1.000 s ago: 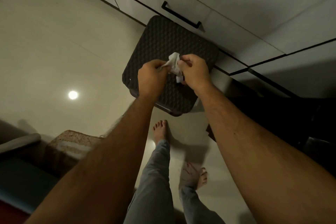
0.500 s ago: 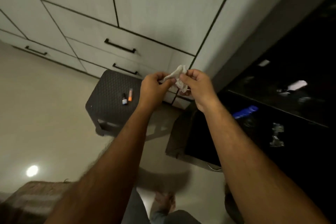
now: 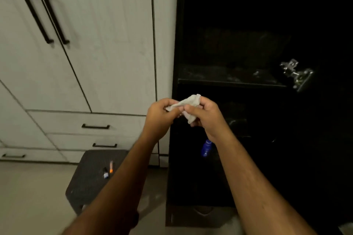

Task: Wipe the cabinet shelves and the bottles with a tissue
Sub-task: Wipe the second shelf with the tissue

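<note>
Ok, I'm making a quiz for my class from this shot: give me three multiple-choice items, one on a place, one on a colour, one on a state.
1. Where are the two small bottles?
A. on the dark stool
B. on the floor
C. in a drawer

2. What colour is the bottle inside the black cabinet?
A. red
B. blue
C. green

3. How is the tissue held?
A. by the left hand alone
B. lying loose on a shelf
C. by both hands

Answers: 1 A, they stand on the stool top. 2 B, it shows blue under the right wrist. 3 C, the left hand and right hand both pinch it.
</note>
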Tool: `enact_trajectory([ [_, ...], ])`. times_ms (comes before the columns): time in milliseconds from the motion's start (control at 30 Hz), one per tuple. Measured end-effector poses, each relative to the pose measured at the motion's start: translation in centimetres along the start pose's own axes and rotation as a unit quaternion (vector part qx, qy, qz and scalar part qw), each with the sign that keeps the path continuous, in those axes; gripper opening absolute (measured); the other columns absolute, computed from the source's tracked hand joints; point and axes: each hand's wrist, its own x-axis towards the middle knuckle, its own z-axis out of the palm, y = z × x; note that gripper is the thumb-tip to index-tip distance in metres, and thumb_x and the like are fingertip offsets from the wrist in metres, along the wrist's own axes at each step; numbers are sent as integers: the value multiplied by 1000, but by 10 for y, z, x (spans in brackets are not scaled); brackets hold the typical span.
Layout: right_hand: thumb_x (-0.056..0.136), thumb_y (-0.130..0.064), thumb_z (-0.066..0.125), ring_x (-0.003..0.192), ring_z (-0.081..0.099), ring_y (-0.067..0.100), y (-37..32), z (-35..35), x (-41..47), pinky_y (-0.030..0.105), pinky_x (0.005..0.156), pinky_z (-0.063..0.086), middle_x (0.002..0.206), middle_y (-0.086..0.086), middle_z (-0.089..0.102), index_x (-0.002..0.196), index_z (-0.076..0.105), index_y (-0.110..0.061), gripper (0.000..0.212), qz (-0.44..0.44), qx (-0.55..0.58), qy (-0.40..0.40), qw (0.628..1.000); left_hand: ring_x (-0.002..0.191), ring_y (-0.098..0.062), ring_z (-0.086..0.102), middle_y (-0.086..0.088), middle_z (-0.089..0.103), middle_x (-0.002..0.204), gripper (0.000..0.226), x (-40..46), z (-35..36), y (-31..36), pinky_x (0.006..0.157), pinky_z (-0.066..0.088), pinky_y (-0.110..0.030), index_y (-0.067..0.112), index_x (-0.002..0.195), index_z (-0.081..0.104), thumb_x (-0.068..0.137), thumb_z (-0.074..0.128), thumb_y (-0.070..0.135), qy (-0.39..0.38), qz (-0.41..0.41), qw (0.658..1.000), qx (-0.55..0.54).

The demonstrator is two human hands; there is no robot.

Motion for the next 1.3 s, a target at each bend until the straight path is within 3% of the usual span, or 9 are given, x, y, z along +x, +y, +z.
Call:
enact_trajectory([
  [300, 85, 7, 62, 78, 70, 19, -40, -38, 6, 29, 60, 56, 91, 8, 71, 105, 64, -15, 30, -64, -6, 125, 990, 59, 2, 60, 13, 64, 67, 13, 48, 23, 39, 57, 45, -12, 19, 99, 70, 86, 71, 17, -86, 41, 995, -18],
  [500, 82, 7, 60, 77, 66, 15, -55, -71, 8, 30, 67, 53, 85, 9, 69, 86, 70, -12, 21, -101, -87, 227, 965, 77, 0, 65, 11, 68, 86, 21, 78, 48, 52, 70, 52, -13, 28, 104, 67, 87, 70, 18, -103, 110, 989, 1],
  [633, 82, -1, 65, 83, 69, 18, -54, -98, 7, 34, 73, 57, 86, 3, 71, 81, 70, -20, 20, -116, -151, 341, 920, 86, 4, 65, 12, 69, 94, 21, 92, 65, 64, 74, 47, -6, 26, 109, 66, 89, 67, 21, -139, 131, 982, -14],
  [733, 85, -15, 69, 65, 62, 7, -54, -118, 11, 22, 60, 49, 73, -3, 68, 76, 68, -19, 10, -105, -258, 417, 865, 85, 8, 63, 15, 68, 92, 17, 104, 76, 69, 71, 43, 0, 30, 106, 67, 90, 66, 23, -156, 137, 978, 0],
  [833, 88, -19, 67, 61, 57, 9, -58, -139, 21, 9, 51, 37, 71, -1, 65, 65, 61, -13, 24, -111, -373, 458, 799, 86, 9, 61, 19, 66, 91, 15, 119, 85, 72, 70, 43, -1, 32, 104, 68, 90, 66, 26, -150, 155, 976, 37],
  [933, 88, -16, 66, 79, 60, 9, -58, -157, 41, 3, 69, 34, 86, -2, 67, 70, 64, -13, 18, -119, -471, 430, 761, 86, 8, 60, 22, 65, 91, 13, 134, 93, 73, 73, 44, -7, 33, 103, 68, 91, 65, 29, -133, 160, 975, 73],
  [1033, 89, -12, 65, 97, 63, 15, -50, -168, 59, 12, 84, 39, 105, 3, 67, 92, 73, -8, 10, -128, -541, 381, 739, 88, 5, 61, 19, 66, 94, 12, 144, 102, 72, 76, 46, -13, 33, 102, 69, 91, 64, 31, -127, 167, 974, 86],
  [1167, 90, -13, 64, 125, 53, 19, -38, -174, 73, 20, 100, 38, 138, 5, 54, 100, 73, -5, 16, -96, -574, 321, 747, 87, 5, 61, 19, 67, 91, 10, 152, 111, 73, 72, 43, -12, 32, 100, 69, 91, 64, 31, -107, 174, 975, 91],
  [1300, 96, -19, 53, 115, 59, 18, -46, -175, 67, 34, 109, 40, 123, 2, 65, 115, 69, -13, 25, -103, -550, 230, 796, 80, 1, 61, 13, 69, 83, 8, 155, 123, 77, 67, 46, -14, 33, 96, 70, 91, 64, 31, -97, 166, 977, 90],
])
